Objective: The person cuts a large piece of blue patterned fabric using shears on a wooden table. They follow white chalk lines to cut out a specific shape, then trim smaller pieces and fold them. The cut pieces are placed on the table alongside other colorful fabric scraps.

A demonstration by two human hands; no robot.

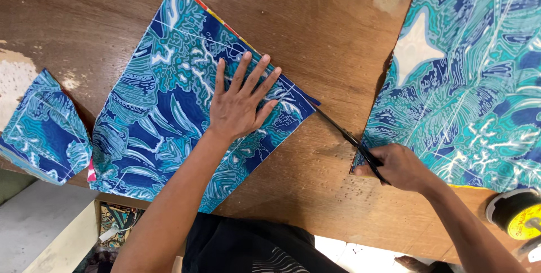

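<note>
Blue patterned cloth (169,104) lies flat on the brown wooden tabletop (321,19), in the left half, and its bottom edge reaches the near edge of the tabletop. It is a cut piece with white chalk lines on it and a thin strip of red and yellow along its top right side. The left hand (239,104) rests on the right part of this cloth, palm down, with the fingers spread wide. The right hand (397,166) is closed around the handles of black scissors (349,138). The blades point up and left, and their tip touches the right corner of the cloth. A bigger piece of the same blue cloth (473,76) covers the right side of the tabletop, just beside the right hand. A small piece (42,129) hangs at the left edge. A roll with a yellow top (518,214) sits at the near right corner.
</note>
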